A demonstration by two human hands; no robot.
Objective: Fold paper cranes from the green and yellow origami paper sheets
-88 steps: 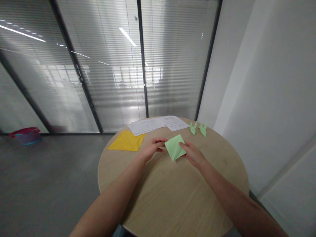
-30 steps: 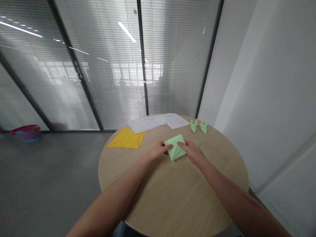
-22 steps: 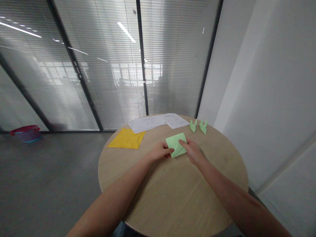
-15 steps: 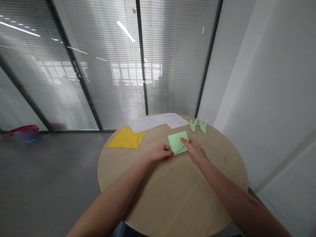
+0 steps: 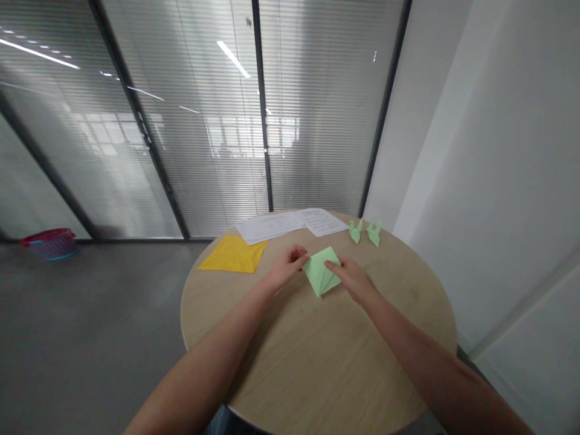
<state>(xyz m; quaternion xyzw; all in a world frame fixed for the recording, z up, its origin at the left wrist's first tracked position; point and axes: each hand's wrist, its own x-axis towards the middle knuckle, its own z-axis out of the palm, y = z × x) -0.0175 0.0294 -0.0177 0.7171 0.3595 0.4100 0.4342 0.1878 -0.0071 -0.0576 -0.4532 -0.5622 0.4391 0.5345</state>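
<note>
A folded light green paper square (image 5: 319,273) lies on the round wooden table (image 5: 317,356). My left hand (image 5: 284,266) pinches its left corner with curled fingers. From the right, my right hand (image 5: 351,279) lies on the paper, its fingertips pressing down near the middle crease.
A yellow paper sheet (image 5: 232,254) lies at the table's left rear. White printed sheets (image 5: 290,224) sit at the back edge. Two small green folded figures (image 5: 365,232) stand at the back right. A red basket (image 5: 48,243) is on the floor far left. A white wall runs close on the right.
My left hand has moved from the paper's lower left edge up to its left corner. The paper has shifted slightly and my right hand keeps pressing it.
</note>
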